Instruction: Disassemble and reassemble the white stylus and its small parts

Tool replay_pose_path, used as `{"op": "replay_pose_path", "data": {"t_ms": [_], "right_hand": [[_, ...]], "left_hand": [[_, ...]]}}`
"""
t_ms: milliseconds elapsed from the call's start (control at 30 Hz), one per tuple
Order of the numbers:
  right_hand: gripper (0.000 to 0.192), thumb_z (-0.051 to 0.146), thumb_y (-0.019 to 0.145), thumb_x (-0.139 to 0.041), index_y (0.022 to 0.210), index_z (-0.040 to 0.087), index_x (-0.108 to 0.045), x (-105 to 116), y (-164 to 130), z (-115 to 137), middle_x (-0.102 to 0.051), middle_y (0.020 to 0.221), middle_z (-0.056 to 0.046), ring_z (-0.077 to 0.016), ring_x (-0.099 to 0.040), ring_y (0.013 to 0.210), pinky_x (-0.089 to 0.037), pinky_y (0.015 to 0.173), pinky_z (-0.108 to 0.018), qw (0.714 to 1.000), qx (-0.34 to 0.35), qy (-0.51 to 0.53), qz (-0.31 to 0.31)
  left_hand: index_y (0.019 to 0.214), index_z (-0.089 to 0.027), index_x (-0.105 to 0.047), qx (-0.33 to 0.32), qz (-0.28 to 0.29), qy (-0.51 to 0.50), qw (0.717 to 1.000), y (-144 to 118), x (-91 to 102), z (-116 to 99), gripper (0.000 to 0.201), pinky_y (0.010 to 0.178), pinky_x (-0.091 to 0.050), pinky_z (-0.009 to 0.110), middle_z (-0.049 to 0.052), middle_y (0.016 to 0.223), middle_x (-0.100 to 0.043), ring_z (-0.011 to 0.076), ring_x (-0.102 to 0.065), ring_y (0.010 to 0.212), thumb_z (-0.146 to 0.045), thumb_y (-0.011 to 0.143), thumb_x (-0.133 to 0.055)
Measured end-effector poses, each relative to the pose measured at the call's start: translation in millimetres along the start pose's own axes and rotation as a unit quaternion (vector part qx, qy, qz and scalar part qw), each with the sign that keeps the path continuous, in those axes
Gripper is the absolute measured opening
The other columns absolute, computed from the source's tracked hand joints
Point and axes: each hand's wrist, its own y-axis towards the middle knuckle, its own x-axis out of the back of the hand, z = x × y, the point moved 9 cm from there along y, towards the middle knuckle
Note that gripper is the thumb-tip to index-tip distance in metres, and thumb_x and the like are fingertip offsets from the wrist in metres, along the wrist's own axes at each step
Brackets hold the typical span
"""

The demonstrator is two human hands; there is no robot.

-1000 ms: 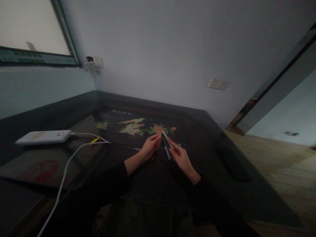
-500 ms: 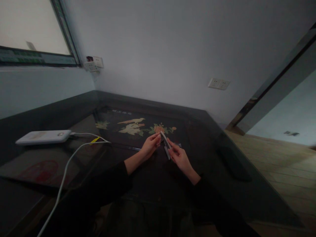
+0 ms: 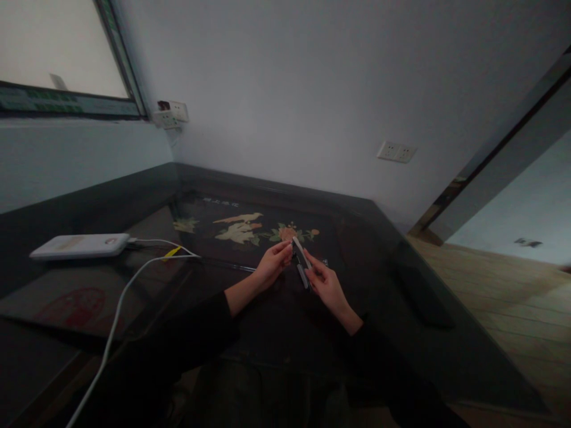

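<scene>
In the head view, a slim grey-and-black hinged tool (image 3: 302, 252), shaped like a small stapler, is held over the dark table. Its two long arms spread apart toward me and meet at the far end. My right hand (image 3: 328, 285) is closed on the paler upper arm, thumb and fingers along its side. With fingertips pinched, my left hand (image 3: 273, 265) grips the far end of the same tool; whether a smaller piece is also between those fingers I cannot make out. A small shiny item (image 3: 325, 262) lies just beyond my right fingers, partly hidden.
On the left, a white power bank (image 3: 80, 246) lies with a white cable (image 3: 116, 315) running toward me, a yellow tag on it. A dark flat object (image 3: 422, 297) is at the right. The glossy dark table (image 3: 276, 333) has a bird-and-flower picture; a wall stands behind.
Both hands and the tool have shifted very slightly to the right. The tool's pale upper arm is turned a little, and both hands keep their hold.
</scene>
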Motion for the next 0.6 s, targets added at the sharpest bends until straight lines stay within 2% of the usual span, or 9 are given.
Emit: {"op": "replay_pose_path", "data": {"t_ms": [67, 200, 267, 400, 600], "right_hand": [[0.061, 0.041, 0.084, -0.057, 0.14, 0.019, -0.046, -3, -1, 0, -0.044, 0.064, 0.004, -0.0055, -0.028, 0.046, -0.024, 0.04, -0.019, 1.0, -0.001, 0.011, 0.01], [0.057, 0.04, 0.085, -0.057, 0.137, 0.019, -0.05, -18, -3, 2, -0.047, 0.064, 0.003, -0.0064, -0.032, 0.047, -0.027, 0.042, -0.019, 0.997, 0.01, -0.004, 0.072], [0.055, 0.038, 0.085, -0.056, 0.136, 0.017, -0.052, -25, -4, 4, -0.049, 0.063, 0.002, -0.0068, -0.032, 0.048, -0.027, 0.043, -0.019, 0.995, 0.017, -0.025, 0.09], [0.054, 0.037, 0.087, -0.054, 0.137, 0.017, -0.051, -25, -5, 9, -0.052, 0.064, 0.001, -0.007, -0.031, 0.047, -0.027, 0.043, -0.02, 0.996, 0.011, -0.045, 0.075], [0.055, 0.037, 0.087, -0.053, 0.138, 0.016, -0.049, -22, -3, 9, -0.051, 0.064, 0.002, -0.0066, -0.034, 0.046, -0.029, 0.043, -0.02, 0.996, -0.003, -0.051, 0.07]], "left_hand": [[0.097, -0.015, -0.069, -0.001, -0.014, 0.0, 1.0, 0, 2.3, 0, 0.048, 0.053, -0.03, 0.019, -0.004, 0.064, -0.052, 0.0042, -0.04, 0.054, -0.035, 0.057, -0.084], [0.079, -0.012, -0.07, -0.014, -0.021, 0.04, 0.999, 0, 1.7, 0, 0.04, 0.054, -0.033, 0.02, 0.0, 0.067, -0.057, 0.0061, -0.044, 0.056, -0.041, 0.055, -0.084], [0.077, -0.011, -0.071, -0.021, -0.021, 0.06, 0.998, -1, 1.7, 1, 0.04, 0.057, -0.035, 0.021, 0.0, 0.065, -0.057, 0.0078, -0.047, 0.058, -0.045, 0.057, -0.082], [0.085, -0.012, -0.073, -0.035, -0.011, 0.096, 0.995, 3, 4.5, 2, 0.042, 0.056, -0.035, 0.021, -0.001, 0.062, -0.055, 0.0086, -0.047, 0.057, -0.049, 0.065, -0.076], [0.087, -0.01, -0.072, -0.02, 0.008, 0.12, 0.992, 7, 4.9, 4, 0.049, 0.051, -0.03, 0.02, -0.001, 0.058, -0.051, 0.0059, -0.04, 0.051, -0.056, 0.071, -0.068]]}}
